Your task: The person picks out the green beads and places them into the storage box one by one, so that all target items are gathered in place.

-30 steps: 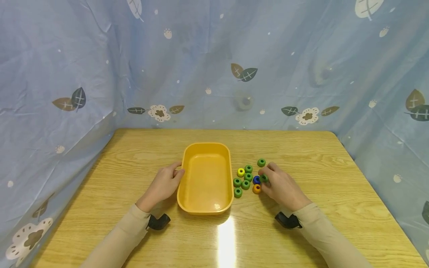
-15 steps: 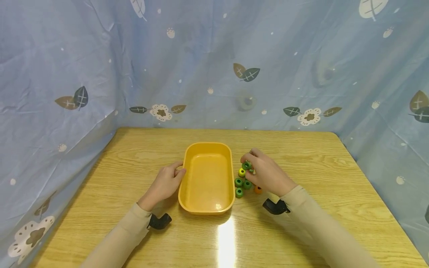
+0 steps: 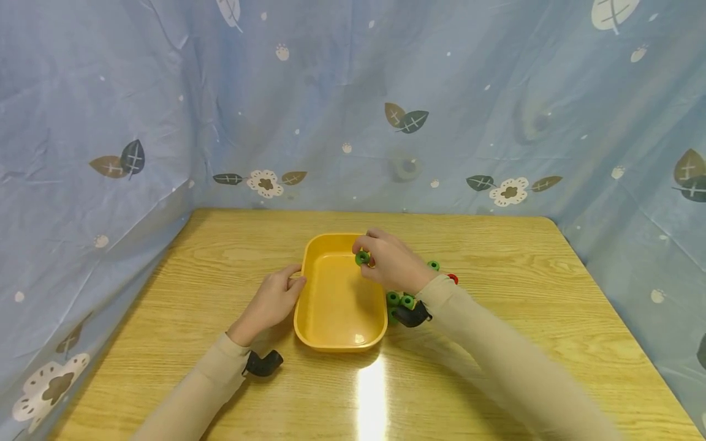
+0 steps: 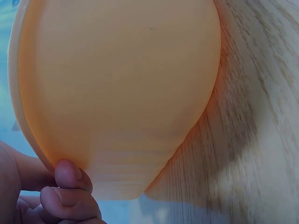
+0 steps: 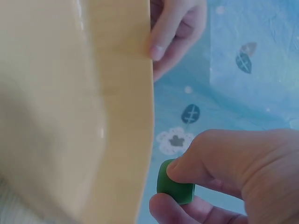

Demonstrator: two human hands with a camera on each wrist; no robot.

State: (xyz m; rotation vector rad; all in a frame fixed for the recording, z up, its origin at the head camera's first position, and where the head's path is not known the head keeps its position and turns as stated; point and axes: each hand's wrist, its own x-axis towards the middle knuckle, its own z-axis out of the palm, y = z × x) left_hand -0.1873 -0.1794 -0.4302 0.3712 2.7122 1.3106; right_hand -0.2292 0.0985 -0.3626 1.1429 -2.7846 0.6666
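Note:
A yellow plastic tray (image 3: 340, 348) lies in the middle of the wooden table, with nothing on its floor. My left hand (image 3: 273, 300) holds the tray's left wall, thumb and finger at the rim; the left wrist view shows its curled fingertips (image 4: 70, 179) against the tray's edge. Over the tray's far right part, my right hand (image 3: 393, 263) pinches a green bead (image 3: 362, 258) with a hole through it. The right wrist view shows this bead (image 5: 175, 184) between thumb and fingers, beside the tray wall.
Several green beads, one of them a near bead (image 3: 407, 301) and another a far bead (image 3: 433, 265), lie right of the tray with a red bead (image 3: 452, 278). My right forearm (image 3: 491, 343) hides part of the group. A blue patterned curtain (image 3: 331, 92) hangs behind the table (image 3: 242, 245).
My right hand has moved left from the loose beads to above the tray, carrying the green bead. The left hand keeps its place on the tray.

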